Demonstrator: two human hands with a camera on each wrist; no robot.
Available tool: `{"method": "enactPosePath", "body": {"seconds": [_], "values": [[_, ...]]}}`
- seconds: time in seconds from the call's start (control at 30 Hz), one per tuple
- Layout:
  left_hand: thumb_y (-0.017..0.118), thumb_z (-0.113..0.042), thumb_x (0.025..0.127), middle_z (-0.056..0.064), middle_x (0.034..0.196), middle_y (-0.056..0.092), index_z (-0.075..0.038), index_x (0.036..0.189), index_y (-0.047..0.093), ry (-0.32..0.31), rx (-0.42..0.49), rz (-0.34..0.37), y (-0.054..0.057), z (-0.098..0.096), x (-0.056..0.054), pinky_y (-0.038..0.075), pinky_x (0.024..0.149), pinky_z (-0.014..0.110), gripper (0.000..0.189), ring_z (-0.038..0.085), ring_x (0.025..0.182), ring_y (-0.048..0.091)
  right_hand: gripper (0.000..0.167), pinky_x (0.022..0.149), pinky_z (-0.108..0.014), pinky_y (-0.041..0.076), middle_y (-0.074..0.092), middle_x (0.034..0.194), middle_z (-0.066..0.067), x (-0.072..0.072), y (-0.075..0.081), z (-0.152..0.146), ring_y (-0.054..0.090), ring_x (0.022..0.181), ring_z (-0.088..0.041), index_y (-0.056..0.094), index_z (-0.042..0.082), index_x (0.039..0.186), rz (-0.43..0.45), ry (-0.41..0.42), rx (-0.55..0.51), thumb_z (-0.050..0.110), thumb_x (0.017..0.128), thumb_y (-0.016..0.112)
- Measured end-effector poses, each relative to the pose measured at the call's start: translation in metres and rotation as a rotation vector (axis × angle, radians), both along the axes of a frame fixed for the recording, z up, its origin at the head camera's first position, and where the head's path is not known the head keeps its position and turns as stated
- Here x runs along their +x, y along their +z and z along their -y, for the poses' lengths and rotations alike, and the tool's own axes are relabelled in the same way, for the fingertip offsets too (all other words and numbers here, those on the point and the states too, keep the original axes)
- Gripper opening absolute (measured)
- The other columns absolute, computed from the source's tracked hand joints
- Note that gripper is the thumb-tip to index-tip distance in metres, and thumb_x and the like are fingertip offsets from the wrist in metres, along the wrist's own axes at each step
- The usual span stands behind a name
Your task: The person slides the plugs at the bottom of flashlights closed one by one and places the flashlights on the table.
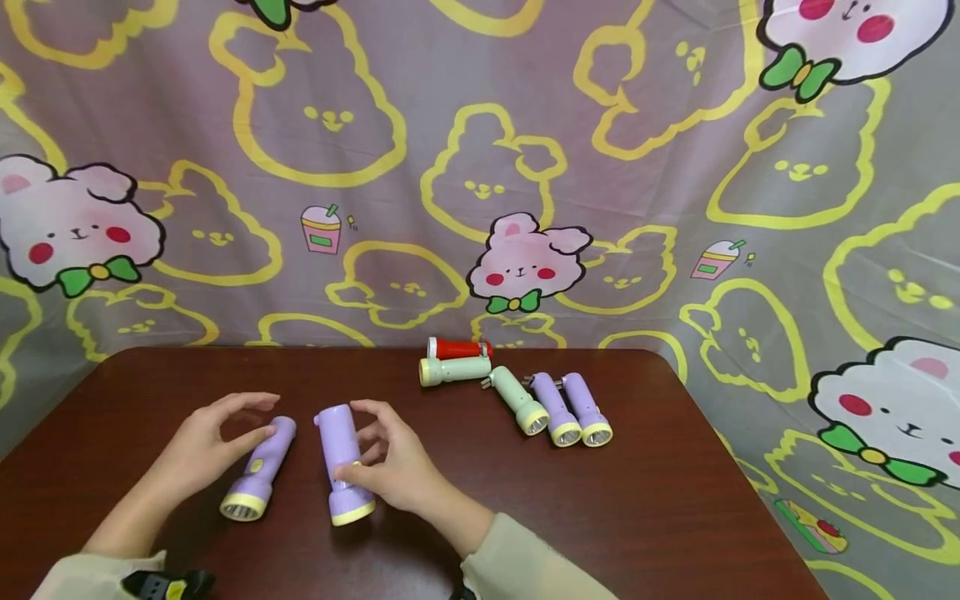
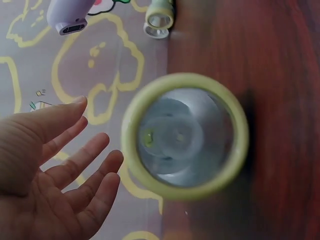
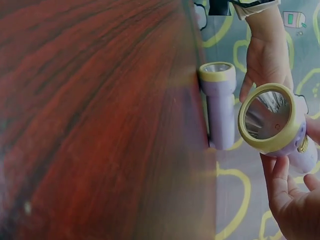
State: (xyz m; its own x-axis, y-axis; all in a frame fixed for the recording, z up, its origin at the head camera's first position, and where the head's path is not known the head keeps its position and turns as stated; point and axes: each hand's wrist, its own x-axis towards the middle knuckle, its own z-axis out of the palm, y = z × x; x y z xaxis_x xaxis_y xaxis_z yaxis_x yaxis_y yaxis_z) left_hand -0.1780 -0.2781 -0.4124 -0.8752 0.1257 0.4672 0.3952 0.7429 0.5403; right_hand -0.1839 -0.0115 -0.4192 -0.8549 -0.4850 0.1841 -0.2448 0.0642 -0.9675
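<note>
A purple flashlight [image 1: 339, 433] with a yellow rim is pinched between the thumb and fingers of my right hand [image 1: 401, 468]. In the right wrist view this flashlight [image 3: 296, 145] is raised off the table, its lens toward the camera. Another purple flashlight [image 1: 272, 454] lies on the table to the left, lens toward me and yellow switch up. My left hand [image 1: 197, 446] hovers beside its tail end, fingers loosely bent. The left wrist view has the lens of the lying flashlight [image 2: 185, 137] up close, with nothing in the left hand [image 2: 65, 185].
Toward the back of the brown table [image 1: 600, 517] lie a red flashlight [image 1: 457, 350] and a pale green one [image 1: 465, 369]. Right of them are a second green flashlight [image 1: 513, 396] and two purple ones [image 1: 551, 404], plug prongs out. A patterned curtain [image 1: 420, 200] hangs behind the table.
</note>
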Motion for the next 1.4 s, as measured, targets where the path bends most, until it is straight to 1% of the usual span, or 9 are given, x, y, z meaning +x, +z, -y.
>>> {"method": "enactPosePath", "body": {"seconds": [0.23,0.4,0.6,0.7,0.87,1.1,1.23,1.3,1.4], "values": [[0.08,-0.008,0.082,0.02,0.111,0.071,-0.002,0.118,0.068,0.01,-0.013,0.082,-0.01,0.004,0.0,0.05,0.067,0.021,0.039,-0.01,0.084,0.06,0.075,0.059,-0.017,0.052,0.067,0.102,-0.012,-0.001,-0.002,0.004,0.058,0.068,0.002,0.046,0.017,0.143,-0.028,0.007,0.062,-0.001,0.079,0.08],[0.079,-0.008,0.082,0.021,0.113,0.07,-0.001,0.12,0.067,0.02,-0.009,0.134,-0.013,0.008,-0.003,0.05,0.065,0.019,0.04,-0.008,0.083,0.06,0.077,0.06,-0.017,0.052,0.067,0.1,-0.009,-0.005,-0.002,0.01,0.058,0.067,0.002,0.046,0.021,0.145,-0.045,-0.004,0.093,0.003,0.079,0.081],[0.079,-0.009,0.084,0.023,0.113,0.069,0.002,0.121,0.065,0.001,0.011,0.207,-0.017,0.01,-0.004,0.05,0.063,0.021,0.041,-0.008,0.081,0.059,0.077,0.061,-0.016,0.051,0.067,0.095,-0.008,-0.01,-0.007,0.02,0.056,0.064,0.002,0.048,0.021,0.144,-0.073,-0.017,0.109,0.003,0.077,0.082],[0.079,-0.007,0.082,0.024,0.113,0.069,0.003,0.12,0.065,-0.012,0.01,0.21,-0.02,0.011,-0.004,0.049,0.061,0.021,0.042,-0.009,0.079,0.058,0.077,0.061,-0.016,0.052,0.067,0.093,-0.006,-0.011,-0.008,0.025,0.056,0.063,0.002,0.048,0.022,0.144,-0.047,-0.018,0.099,0.002,0.077,0.082],[0.081,-0.006,0.079,0.023,0.109,0.069,0.001,0.117,0.066,-0.019,0.0,0.19,-0.024,0.01,-0.004,0.048,0.06,0.021,0.041,-0.01,0.078,0.057,0.077,0.057,-0.017,0.051,0.064,0.09,-0.002,-0.013,-0.011,0.031,0.057,0.062,-0.001,0.05,0.024,0.143,0.005,-0.032,0.087,0.001,0.077,0.082],[0.08,-0.009,0.081,0.021,0.107,0.069,0.001,0.117,0.067,-0.006,-0.014,0.215,-0.025,0.012,-0.004,0.046,0.059,0.021,0.04,-0.009,0.075,0.056,0.075,0.055,-0.017,0.049,0.06,0.084,0.003,-0.015,-0.015,0.041,0.055,0.059,-0.002,0.052,0.023,0.141,0.023,-0.084,0.105,0.002,0.076,0.083],[0.079,-0.009,0.083,0.02,0.105,0.07,0.001,0.117,0.067,-0.008,-0.028,0.237,-0.024,0.013,-0.004,0.047,0.059,0.022,0.038,-0.007,0.072,0.057,0.074,0.05,-0.018,0.047,0.059,0.082,0.005,-0.014,-0.016,0.047,0.054,0.06,-0.001,0.053,0.023,0.139,0.051,-0.118,0.132,0.003,0.075,0.084],[0.079,-0.011,0.084,0.02,0.105,0.07,0.001,0.117,0.066,-0.008,-0.038,0.255,-0.023,0.013,-0.005,0.047,0.058,0.022,0.038,-0.005,0.071,0.058,0.074,0.051,-0.018,0.047,0.059,0.081,0.005,-0.014,-0.016,0.049,0.053,0.062,-0.001,0.053,0.021,0.139,0.044,-0.133,0.152,0.004,0.075,0.085],[0.078,-0.013,0.085,0.021,0.106,0.07,0.002,0.118,0.066,-0.003,-0.047,0.28,-0.023,0.014,-0.006,0.048,0.059,0.023,0.038,-0.001,0.071,0.06,0.074,0.057,-0.017,0.046,0.06,0.08,0.004,-0.015,-0.017,0.051,0.052,0.066,0.0,0.053,0.018,0.139,0.014,-0.158,0.185,0.007,0.074,0.086]]}}
